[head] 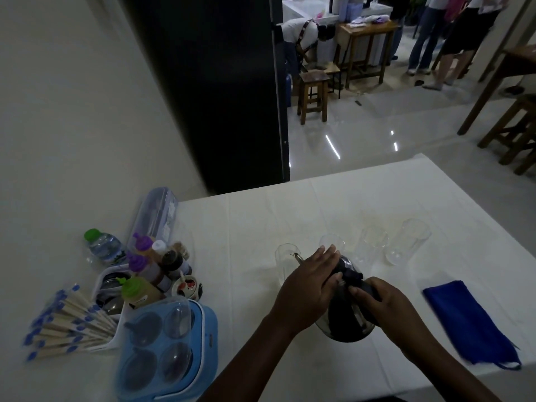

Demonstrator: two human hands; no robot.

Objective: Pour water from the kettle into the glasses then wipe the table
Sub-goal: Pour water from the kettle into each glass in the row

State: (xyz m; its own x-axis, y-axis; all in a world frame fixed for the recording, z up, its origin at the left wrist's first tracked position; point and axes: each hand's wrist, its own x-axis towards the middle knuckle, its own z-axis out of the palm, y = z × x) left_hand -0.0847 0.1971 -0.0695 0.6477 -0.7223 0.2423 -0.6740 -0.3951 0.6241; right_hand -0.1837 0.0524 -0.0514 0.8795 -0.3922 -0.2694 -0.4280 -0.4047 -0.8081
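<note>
A dark metal kettle (346, 323) is tilted to the left above the white table (261, 221), its spout over the leftmost clear glass (285, 264). My right hand (385, 303) grips the kettle's black handle. My left hand (307, 282) lies flat on the kettle's lid. Three more clear glasses stand in a row to the right: one (332, 242) just behind my left hand, another (371, 242), and the tall one (409, 240) at the far right. A blue cloth (470, 320) lies on the table to the right of the kettle.
At the left stand a blue tray of upturned glasses (168, 346), sauce bottles (150, 268), a small water bottle (101, 245), wrapped chopsticks (69, 323) and a clear box (158, 216). Wooden stools (313, 94) and people stand on the tiled floor beyond the table.
</note>
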